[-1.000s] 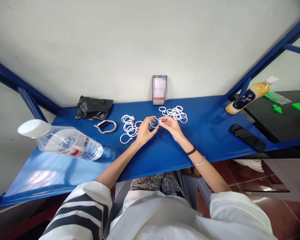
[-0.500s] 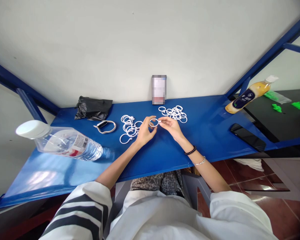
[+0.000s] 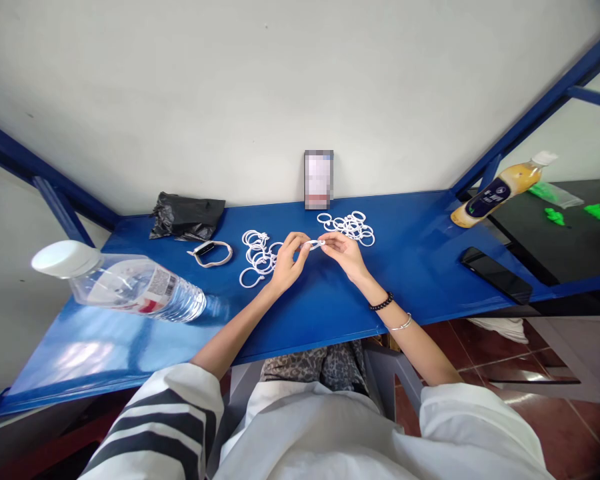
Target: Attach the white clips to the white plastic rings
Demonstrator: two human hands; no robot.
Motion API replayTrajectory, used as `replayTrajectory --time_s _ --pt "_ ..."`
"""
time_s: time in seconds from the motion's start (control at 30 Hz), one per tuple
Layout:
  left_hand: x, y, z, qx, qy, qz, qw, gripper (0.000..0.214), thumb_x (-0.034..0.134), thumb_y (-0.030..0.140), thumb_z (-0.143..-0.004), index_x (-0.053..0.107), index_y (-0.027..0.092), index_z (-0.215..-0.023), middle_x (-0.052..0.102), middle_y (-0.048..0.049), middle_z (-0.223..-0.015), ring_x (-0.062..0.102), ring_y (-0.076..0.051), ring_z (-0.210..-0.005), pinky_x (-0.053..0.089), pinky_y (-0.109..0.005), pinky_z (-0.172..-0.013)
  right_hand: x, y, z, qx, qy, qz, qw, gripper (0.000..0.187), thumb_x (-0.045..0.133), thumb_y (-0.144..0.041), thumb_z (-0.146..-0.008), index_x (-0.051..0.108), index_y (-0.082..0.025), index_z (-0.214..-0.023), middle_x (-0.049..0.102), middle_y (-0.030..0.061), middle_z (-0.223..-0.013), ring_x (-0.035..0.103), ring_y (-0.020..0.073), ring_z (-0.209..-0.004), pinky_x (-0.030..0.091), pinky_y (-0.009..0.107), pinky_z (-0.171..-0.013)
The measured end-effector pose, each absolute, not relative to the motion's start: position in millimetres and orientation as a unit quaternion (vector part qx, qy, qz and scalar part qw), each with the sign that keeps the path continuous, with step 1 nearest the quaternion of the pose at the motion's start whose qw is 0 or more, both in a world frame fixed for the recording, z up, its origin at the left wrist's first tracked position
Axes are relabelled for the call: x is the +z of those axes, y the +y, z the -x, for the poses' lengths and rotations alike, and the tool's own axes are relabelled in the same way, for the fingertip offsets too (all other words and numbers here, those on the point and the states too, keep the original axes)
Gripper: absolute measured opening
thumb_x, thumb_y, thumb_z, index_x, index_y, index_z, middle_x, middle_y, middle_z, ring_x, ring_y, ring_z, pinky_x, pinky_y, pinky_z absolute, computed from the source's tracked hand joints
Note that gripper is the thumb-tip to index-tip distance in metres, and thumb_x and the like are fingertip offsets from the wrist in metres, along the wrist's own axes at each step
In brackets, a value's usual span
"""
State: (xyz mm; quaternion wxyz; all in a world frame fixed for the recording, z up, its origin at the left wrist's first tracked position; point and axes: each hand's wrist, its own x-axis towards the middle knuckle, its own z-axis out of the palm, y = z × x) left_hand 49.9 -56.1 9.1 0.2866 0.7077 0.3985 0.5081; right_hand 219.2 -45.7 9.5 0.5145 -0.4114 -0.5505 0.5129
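Observation:
Both my hands meet over the middle of the blue table [image 3: 420, 267] and pinch one white plastic ring [image 3: 313, 245] between them. My left hand [image 3: 287, 261] grips its left side with fingers closed. My right hand [image 3: 344, 253] pinches the right end at the ring's clasp. The ring looks squeezed flat and edge-on. A pile of white rings [image 3: 257, 257] lies just left of my left hand. A second pile of white rings [image 3: 351, 225] lies just beyond my right hand.
A clear water bottle [image 3: 125, 283] stands at the left. A white-strapped watch [image 3: 211, 251] and a black bag [image 3: 186, 215] lie at the back left. A small box [image 3: 319, 179] leans on the wall. A juice bottle [image 3: 500, 189] and a dark phone [image 3: 496, 275] are at the right.
The ring showed as an open circle between my fingers before. Now it is squeezed or turned edge-on. My hands have stayed in place.

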Motion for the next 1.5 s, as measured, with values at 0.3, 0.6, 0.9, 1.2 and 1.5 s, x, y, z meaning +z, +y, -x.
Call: replayTrajectory --time_s 0.3,0.6,0.9,1.2,1.5 --pt "10.8 -58.2 -48.2 0.491 0.389 -0.745 0.23 0.031 0.043 0.044 -0.096 0.061 0.019 -0.088 0.059 -0.0092 -0.102 0.058 -0.019 -0.093 0.049 -0.032 -0.078 9.8 -45.0 -219.8 0.488 -0.564 0.415 0.521 0.036 0.077 -0.047 -0.069 0.066 -0.024 -0.094 0.07 0.0047 -0.1 0.066 0.0202 -0.094 0.053 0.037 -0.091" --pt "8.2 -56.8 -49.0 0.497 0.368 -0.75 0.235 0.031 0.046 0.045 -0.094 0.062 0.019 -0.088 0.056 -0.0102 -0.105 0.059 -0.018 -0.087 0.051 -0.034 -0.077 8.3 -44.0 -220.3 0.486 -0.56 0.413 0.53 0.035 0.078 -0.046 -0.069 0.065 -0.024 -0.093 0.07 0.0043 -0.096 0.066 0.0197 -0.091 0.053 0.037 -0.09" --pt "7.3 -56.2 -48.1 0.498 0.36 -0.754 0.234 0.029 0.046 0.043 -0.095 0.062 0.02 -0.089 0.057 -0.0108 -0.107 0.059 -0.021 -0.096 0.052 -0.037 -0.082 7.7 -43.7 -220.1 0.481 -0.561 0.415 0.531 0.036 0.077 -0.048 -0.069 0.065 -0.024 -0.094 0.07 0.0043 -0.096 0.066 0.02 -0.09 0.053 0.038 -0.09" --pt "6.3 -55.9 -47.1 0.497 0.358 -0.753 0.241 0.03 0.044 0.044 -0.096 0.062 0.02 -0.091 0.059 -0.0111 -0.106 0.058 -0.022 -0.104 0.051 -0.037 -0.084 8.7 -44.1 -220.1 0.486 -0.557 0.41 0.534 0.035 0.078 -0.045 -0.068 0.065 -0.024 -0.093 0.071 0.0041 -0.096 0.066 0.02 -0.09 0.053 0.038 -0.09" --pt "5.8 -55.7 -46.6 0.497 0.355 -0.758 0.231 0.03 0.044 0.042 -0.096 0.062 0.019 -0.089 0.059 -0.0108 -0.106 0.058 -0.022 -0.103 0.05 -0.038 -0.088 9.3 -44.5 -220.0 0.488 -0.558 0.406 0.534 0.034 0.078 -0.044 -0.069 0.066 -0.024 -0.093 0.07 0.0046 -0.097 0.065 0.0201 -0.091 0.053 0.037 -0.088"
